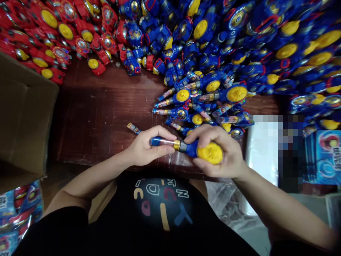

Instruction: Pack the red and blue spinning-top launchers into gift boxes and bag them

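My right hand (218, 151) is wrapped round a blue toy (190, 148) with a yellow disc on its side. Between the thumb and fingers of my left hand (149, 145) is a clear tube (166, 142) with a printed picture, blue at one end and gold at the other. The tube's gold end meets the toy's grey collar; whether it is fixed there I cannot tell. Just beyond my left hand, a small printed tube (133, 128) lies on the table. Several blue toys with tubes on them (183, 95) are heaped past my right hand.
Red toys (66, 31) are piled at the back left, and many blue toys (239, 53) at the back and right. A cardboard box (26, 113) stands left on the brown table (87, 121). Clear plastic bags (262, 153) and printed blue packaging (326, 156) lie right.
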`<state>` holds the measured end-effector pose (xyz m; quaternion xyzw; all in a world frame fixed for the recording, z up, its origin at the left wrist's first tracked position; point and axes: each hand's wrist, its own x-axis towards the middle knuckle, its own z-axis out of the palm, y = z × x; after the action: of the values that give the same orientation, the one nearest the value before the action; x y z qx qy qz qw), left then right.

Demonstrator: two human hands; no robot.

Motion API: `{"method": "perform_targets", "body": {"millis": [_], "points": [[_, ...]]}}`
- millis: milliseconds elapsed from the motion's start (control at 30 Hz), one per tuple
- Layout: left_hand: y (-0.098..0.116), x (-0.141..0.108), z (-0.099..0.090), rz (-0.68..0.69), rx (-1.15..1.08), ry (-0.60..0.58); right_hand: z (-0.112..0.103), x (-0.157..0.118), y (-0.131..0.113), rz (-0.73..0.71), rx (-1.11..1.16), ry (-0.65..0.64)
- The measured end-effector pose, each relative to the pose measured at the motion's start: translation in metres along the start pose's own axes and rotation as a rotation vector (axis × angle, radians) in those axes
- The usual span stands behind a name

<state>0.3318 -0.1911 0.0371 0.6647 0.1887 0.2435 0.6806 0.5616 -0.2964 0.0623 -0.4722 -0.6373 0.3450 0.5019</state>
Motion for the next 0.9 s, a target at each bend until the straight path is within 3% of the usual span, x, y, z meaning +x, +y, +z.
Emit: {"method": "perform_targets", "body": {"millis": [67,133,200,233,367,433,500,533,600,667,733,800,900], "points": [[-0.003,-0.002,0.0,0.17,0.245,-0.06,0.003,0.001,0.005,0.353,0.314,0.038],[-0.011,-0.002,-0.005,0.271,0.483,-0.21,0.005,0.003,0.01,0.709,0.576,0.008],[-0.019,-0.001,-0.017,0.301,0.652,-0.32,0.005,0.006,0.012,0.886,0.685,-0.007],[-0.022,-0.002,-0.024,0.304,0.701,-0.309,0.003,0.006,0.012,0.894,0.687,0.009],[-0.025,-0.012,-0.047,0.206,0.678,-0.062,-0.006,0.007,0.01,0.671,0.484,0.112],[-0.023,-0.02,-0.047,0.082,0.587,-0.091,-0.008,0.008,0.013,0.607,0.396,0.119],[-0.024,-0.025,-0.041,0.052,0.613,-0.08,-0.006,0.012,0.018,0.647,0.439,0.105],[-0.025,-0.026,-0.038,0.117,0.687,-0.033,-0.003,0.015,0.02,0.689,0.497,0.103],[-0.031,-0.024,-0.034,0.385,0.9,0.07,0.005,0.018,0.023,0.791,0.619,0.097],[-0.038,-0.025,-0.04,0.629,1.055,0.086,0.012,0.019,0.021,0.883,0.685,0.046],[-0.045,-0.036,-0.056,0.671,1.156,0.069,0.011,0.017,0.014,0.892,0.67,0.002],[-0.055,-0.06,-0.081,0.542,1.255,0.063,-0.005,0.014,0.007,0.715,0.509,0.056],[-0.078,-0.102,-0.125,0.301,1.416,0.013,-0.055,0.015,0.009,0.144,-0.097,0.246]]}}
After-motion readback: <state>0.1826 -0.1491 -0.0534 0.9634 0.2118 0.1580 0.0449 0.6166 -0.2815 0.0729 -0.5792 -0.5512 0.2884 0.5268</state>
